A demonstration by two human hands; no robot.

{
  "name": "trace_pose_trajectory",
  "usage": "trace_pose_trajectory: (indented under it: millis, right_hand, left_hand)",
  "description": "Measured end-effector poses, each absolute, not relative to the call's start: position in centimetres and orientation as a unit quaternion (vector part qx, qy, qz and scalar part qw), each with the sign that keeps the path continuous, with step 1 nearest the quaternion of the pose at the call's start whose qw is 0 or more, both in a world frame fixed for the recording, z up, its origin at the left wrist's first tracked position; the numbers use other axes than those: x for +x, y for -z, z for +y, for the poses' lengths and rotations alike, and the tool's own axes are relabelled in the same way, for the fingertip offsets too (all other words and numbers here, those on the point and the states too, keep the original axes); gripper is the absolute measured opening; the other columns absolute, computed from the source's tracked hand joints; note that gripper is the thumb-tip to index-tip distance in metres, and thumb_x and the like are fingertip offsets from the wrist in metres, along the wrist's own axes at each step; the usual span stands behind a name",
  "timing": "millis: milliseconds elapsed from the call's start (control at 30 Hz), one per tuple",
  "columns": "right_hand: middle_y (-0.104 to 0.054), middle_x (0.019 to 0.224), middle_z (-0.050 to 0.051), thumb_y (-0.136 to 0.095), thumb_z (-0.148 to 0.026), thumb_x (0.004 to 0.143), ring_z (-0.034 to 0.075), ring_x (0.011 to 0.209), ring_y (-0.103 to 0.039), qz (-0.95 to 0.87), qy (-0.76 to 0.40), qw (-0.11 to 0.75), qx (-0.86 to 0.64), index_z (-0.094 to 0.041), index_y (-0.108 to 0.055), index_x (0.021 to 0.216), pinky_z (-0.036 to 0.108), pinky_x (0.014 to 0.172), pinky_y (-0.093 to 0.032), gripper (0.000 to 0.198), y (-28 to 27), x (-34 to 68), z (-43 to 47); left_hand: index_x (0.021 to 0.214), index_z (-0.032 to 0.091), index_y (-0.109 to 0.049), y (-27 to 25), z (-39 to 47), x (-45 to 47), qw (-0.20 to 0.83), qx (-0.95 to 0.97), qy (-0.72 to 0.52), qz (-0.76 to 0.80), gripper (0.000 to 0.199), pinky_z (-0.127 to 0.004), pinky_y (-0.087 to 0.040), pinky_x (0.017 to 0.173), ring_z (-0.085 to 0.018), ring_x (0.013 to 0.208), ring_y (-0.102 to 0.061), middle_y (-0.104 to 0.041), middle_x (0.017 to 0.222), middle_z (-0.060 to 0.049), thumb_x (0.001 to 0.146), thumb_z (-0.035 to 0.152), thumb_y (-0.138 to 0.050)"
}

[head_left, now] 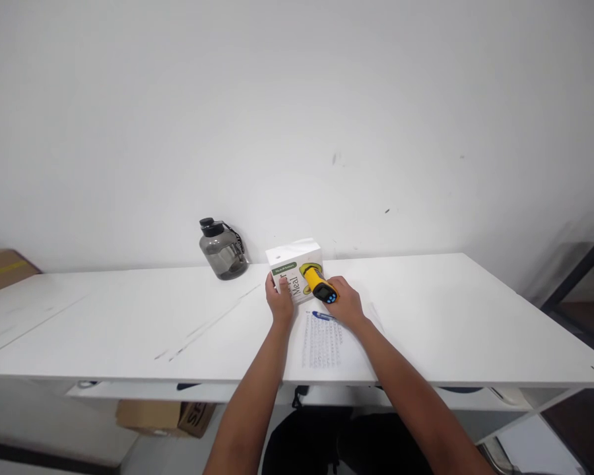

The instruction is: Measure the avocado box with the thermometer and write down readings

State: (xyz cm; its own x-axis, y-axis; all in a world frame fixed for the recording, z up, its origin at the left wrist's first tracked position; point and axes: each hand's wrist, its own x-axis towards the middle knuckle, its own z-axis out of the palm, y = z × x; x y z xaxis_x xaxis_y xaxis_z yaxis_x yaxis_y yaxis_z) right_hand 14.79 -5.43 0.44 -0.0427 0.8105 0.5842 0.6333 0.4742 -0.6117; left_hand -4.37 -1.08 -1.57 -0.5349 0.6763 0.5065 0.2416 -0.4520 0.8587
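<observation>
My left hand (280,302) grips the left side of a white box (293,251) with a green label, the word "Meal" and an avocado picture. The box stands on the table, leaning a little. My right hand (347,303) is closed around a yellow and black infrared thermometer (318,282), its small screen and blue buttons facing me. The thermometer's front end is at the box's printed face; whether they touch I cannot tell. Below both hands lies a sheet of paper (321,349) with handwritten lines, and a blue pen (323,316) rests on its upper part.
A dark see-through water jug (224,252) with a black cap and strap stands at the back, left of the box. The white table (455,316) meets a white wall behind. Cardboard boxes sit at the far left (4,270) and under the table (165,417).
</observation>
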Motion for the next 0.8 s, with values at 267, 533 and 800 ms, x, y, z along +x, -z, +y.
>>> trace_pose_trajectory:
  millis: [267,533,800]
  right_hand:
    - [-0.069,0.111,0.004,-0.066,-0.03,0.081,0.019,0.087,-0.067,-0.714,-0.094,0.464,-0.515,-0.023,-0.065,0.104,0.028,0.069,-0.048,0.025,-0.29,14.76,-5.23]
    - [-0.068,0.114,0.004,-0.065,-0.025,0.08,0.02,0.088,-0.068,-0.714,-0.098,0.477,-0.503,-0.024,-0.066,0.107,0.029,0.07,-0.05,0.027,-0.39,14.67,-5.37]
    - [-0.064,0.123,0.007,-0.063,-0.028,0.078,0.023,0.096,-0.067,-0.591,-0.127,0.558,-0.569,-0.024,-0.065,0.115,0.033,0.075,-0.052,0.038,-0.98,14.71,-5.16]
  left_hand:
    - [0.126,0.02,-0.058,1.41,-1.19,-4.3,0.157,0.455,-0.718,0.504,0.054,-0.043,-0.052,0.097,-0.027,0.111,-0.066,-0.069,0.12,-0.013,0.093,0.062,-0.054]
    - [0.128,0.022,-0.058,1.41,-1.17,-4.26,0.139,0.456,-0.707,0.522,0.049,-0.045,-0.051,0.1,-0.027,0.115,-0.064,-0.067,0.121,-0.011,0.093,0.056,-0.056]
    - [0.13,0.02,-0.056,0.91,-1.19,-4.37,0.125,0.454,-0.674,0.57,0.055,-0.051,-0.044,0.108,-0.031,0.122,-0.057,-0.06,0.128,-0.015,0.09,0.056,-0.062]
